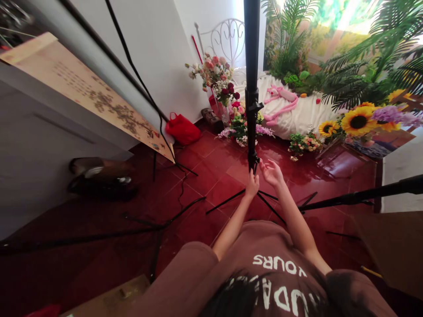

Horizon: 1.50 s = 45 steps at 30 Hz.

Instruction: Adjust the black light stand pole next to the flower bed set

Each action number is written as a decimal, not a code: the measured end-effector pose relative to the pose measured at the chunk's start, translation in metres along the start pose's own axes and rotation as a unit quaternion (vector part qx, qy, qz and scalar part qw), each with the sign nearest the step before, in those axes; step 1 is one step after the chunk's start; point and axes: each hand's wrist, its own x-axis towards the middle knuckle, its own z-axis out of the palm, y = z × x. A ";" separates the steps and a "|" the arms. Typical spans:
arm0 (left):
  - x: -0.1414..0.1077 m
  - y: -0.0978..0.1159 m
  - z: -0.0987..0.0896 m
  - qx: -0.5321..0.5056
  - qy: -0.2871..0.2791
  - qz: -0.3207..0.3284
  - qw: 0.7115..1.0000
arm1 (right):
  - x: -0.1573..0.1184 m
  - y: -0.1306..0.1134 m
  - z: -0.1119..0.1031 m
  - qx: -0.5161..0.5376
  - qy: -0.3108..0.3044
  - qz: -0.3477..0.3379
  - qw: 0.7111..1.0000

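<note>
A black tripod stand (252, 61) rises upright in front of me, its thin legs spread on the floor. My left hand (253, 184) is closed around the lower part of its pole, just under a collar with a small knob (255, 160). Close to the right side of that knob is my right hand (272, 173), its fingers bent and apart. A fingertip reaches the knob or stops very near it; I cannot tell whether it touches.
A scroll (109, 99) hangs at left, near a red bag (183, 129). Behind the stand are flowers (216, 72), a white-draped bed (310, 114) with a pink plush toy (282, 99), and sunflowers (358, 121). Another black pole (363, 193) slants in from the right. A cable trails across the red tiles.
</note>
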 end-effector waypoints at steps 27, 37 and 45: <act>-0.052 0.173 0.221 -0.109 -0.484 0.142 0.857 | -0.218 -0.010 -0.175 -0.115 0.369 -0.406 0.828; -0.095 0.219 0.274 -0.255 -0.499 0.104 0.822 | -0.255 -0.038 -0.185 -0.037 0.360 -0.440 0.822; -0.097 0.207 0.282 -0.245 -0.486 0.131 0.828 | -0.298 -0.142 -0.165 -0.189 0.411 -0.404 0.795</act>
